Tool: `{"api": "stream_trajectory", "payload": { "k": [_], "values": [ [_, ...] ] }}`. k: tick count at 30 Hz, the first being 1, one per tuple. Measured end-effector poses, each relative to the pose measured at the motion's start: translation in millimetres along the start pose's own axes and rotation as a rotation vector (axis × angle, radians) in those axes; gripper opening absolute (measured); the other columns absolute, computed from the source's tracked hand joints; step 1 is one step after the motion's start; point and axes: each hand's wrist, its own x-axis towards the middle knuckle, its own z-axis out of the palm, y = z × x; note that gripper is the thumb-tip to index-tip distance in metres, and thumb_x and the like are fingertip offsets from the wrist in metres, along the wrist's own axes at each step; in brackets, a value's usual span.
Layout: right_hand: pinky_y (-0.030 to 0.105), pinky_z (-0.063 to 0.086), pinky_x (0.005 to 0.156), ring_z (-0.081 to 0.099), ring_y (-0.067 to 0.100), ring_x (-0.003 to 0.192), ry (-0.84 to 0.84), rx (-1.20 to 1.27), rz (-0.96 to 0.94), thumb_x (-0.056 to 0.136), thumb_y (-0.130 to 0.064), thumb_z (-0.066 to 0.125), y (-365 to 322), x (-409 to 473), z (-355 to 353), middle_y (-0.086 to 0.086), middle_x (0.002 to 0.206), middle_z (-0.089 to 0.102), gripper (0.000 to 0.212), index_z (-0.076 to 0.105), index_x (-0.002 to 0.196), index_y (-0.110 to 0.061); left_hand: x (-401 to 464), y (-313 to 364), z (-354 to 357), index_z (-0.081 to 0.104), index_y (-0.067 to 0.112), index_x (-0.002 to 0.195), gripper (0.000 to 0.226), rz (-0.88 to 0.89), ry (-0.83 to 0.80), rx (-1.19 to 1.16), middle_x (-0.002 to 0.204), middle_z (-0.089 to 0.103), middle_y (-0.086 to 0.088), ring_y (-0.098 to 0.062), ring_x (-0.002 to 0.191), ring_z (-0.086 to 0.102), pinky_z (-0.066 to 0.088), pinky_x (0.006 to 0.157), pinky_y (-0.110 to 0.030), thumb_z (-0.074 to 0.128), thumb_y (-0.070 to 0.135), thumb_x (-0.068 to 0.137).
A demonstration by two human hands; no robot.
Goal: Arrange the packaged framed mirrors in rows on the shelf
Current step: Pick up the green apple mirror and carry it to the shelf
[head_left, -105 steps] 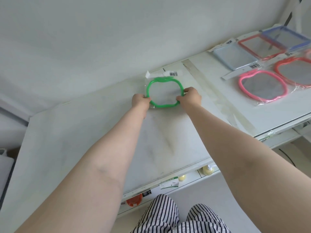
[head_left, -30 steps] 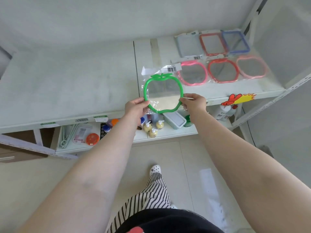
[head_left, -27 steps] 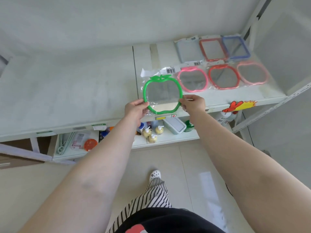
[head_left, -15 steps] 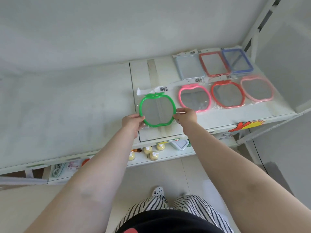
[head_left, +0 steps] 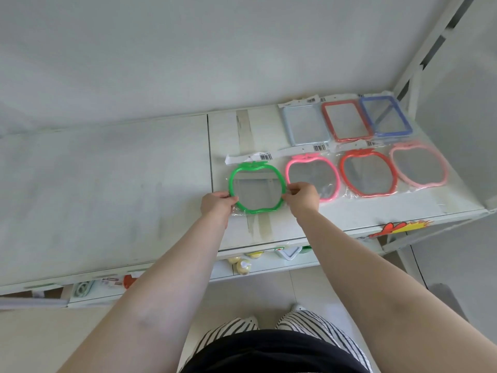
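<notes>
I see the green apple mirror (head_left: 255,187) in its clear wrap lying on the shelf (head_left: 107,184), at the left end of the front row, just beside the pink apple mirror (head_left: 312,176). Whether its lower edge rests flat I cannot tell; my hands cover both lower sides of the frame. The lower shelf's bottles (head_left: 243,265) are mostly hidden under the shelf lip. Half a second ago the mirror sat nearer the front edge and further from the pink one; now it lines up with the row. My left hand (head_left: 217,204) pinches the frame's left rim, my right hand (head_left: 301,196) pinches the right rim, both closed on it, the right one overlapping the pink mirror's wrap. Beyond stand the red apple mirror (head_left: 367,173) and three rectangular mirrors (head_left: 347,121) behind.
</notes>
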Motion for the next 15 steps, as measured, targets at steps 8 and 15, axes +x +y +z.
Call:
{"api": "stream_trajectory", "payload": {
  "k": [8, 15],
  "values": [
    [0.033, 0.051, 0.081, 0.057, 0.023, 0.086, -0.002, -0.046, -0.024, 0.08, -0.005, 0.07, -2.7, 7.8, -0.4, 0.011, 0.102, 0.069, 0.026, 0.066, 0.106, -0.006, 7.7, 0.7, 3.8, 0.067, -0.001, 0.109, 0.035, 0.033, 0.033, 0.056, 0.079, 0.065, -0.01, -0.017, 0.059, 0.058, 0.054, 0.085, -0.034, 0.074, -0.001, 0.074],
    [0.028, 0.042, 0.071, 0.057, 0.024, 0.083, 0.021, -0.083, -0.04, 0.079, -0.011, 0.072, -1.0, 7.7, -0.8, 0.005, 0.091, 0.063, 0.023, 0.065, 0.101, -0.007, 4.6, -1.1, 4.4, 0.067, 0.007, 0.1, 0.028, 0.052, 0.072, 0.188, 0.083, 0.066, -0.012, -0.02, 0.056, 0.06, 0.058, 0.084, -0.038, 0.075, 0.002, 0.073]
  ]
}}
